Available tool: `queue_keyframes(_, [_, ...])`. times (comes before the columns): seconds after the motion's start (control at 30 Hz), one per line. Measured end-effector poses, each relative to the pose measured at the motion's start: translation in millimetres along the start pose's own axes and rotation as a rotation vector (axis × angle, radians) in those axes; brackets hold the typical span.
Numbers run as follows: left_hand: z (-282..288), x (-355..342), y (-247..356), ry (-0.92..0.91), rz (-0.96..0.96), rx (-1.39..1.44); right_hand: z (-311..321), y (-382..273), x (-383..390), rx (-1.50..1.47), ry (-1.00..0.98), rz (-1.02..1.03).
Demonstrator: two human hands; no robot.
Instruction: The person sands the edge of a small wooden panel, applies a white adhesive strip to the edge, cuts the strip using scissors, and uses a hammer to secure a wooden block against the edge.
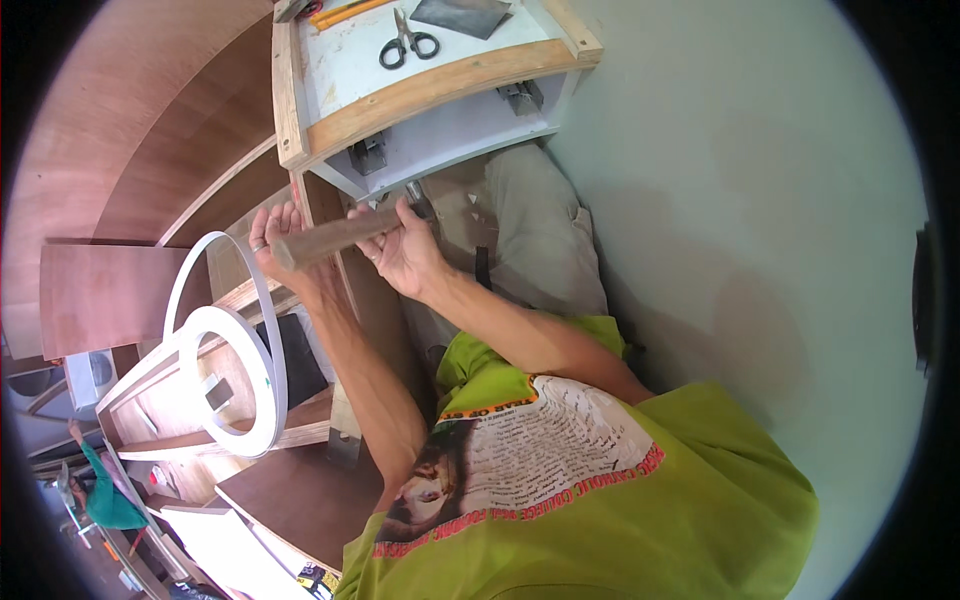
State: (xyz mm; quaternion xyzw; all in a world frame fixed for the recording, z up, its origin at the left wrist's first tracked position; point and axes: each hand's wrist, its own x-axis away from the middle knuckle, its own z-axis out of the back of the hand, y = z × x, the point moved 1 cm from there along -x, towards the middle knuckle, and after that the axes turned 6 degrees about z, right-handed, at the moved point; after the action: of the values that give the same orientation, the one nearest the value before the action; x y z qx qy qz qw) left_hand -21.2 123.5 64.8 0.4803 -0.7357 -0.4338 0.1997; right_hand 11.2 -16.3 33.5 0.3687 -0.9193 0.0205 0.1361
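Hammer (338, 236) between my two hands, in front of the white cabinet.
The white flat ring (265, 392) stands beside my left forearm; my left hand (265, 242) is open, fingers loosely curled, behind the handle's butt end, though I cannot tell whether they touch; my right hand (408, 252) is closed around the wooden handle near the metal head, and scissors (406, 37) lie on the cabinet (440, 90) above.

hammer handle (335, 238): plain brown | shirt (720, 480): I'm getting loud lime green, white-and-red print | flat ring (222, 322): white | scissors (404, 40): black grips
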Motion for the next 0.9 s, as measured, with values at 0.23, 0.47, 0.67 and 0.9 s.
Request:
queue_keyframes(0.23, [-7.1, 0.8, 0.5, 0.081, 0.013, -0.097, 13.1, -3.3, -13.9, -0.198, -0.041, -0.016])
queue_keyframes(0.47, [1.7, -1.4, 1.0, 0.047, 0.026, -0.032, 9.9, 13.9, 0.7, -0.121, 0.157, -0.015])
queue_keyframes(0.67, [-9.1, 1.5, 0.4, 0.057, 0.039, -0.084, 14.6, 16.0, -23.6, -0.280, -0.003, -0.039])
queue_keyframes(0.9, [1.2, -2.3, -4.5, 0.020, -0.003, -0.083, 10.7, 23.3, -9.6, -0.236, 0.055, -0.078])
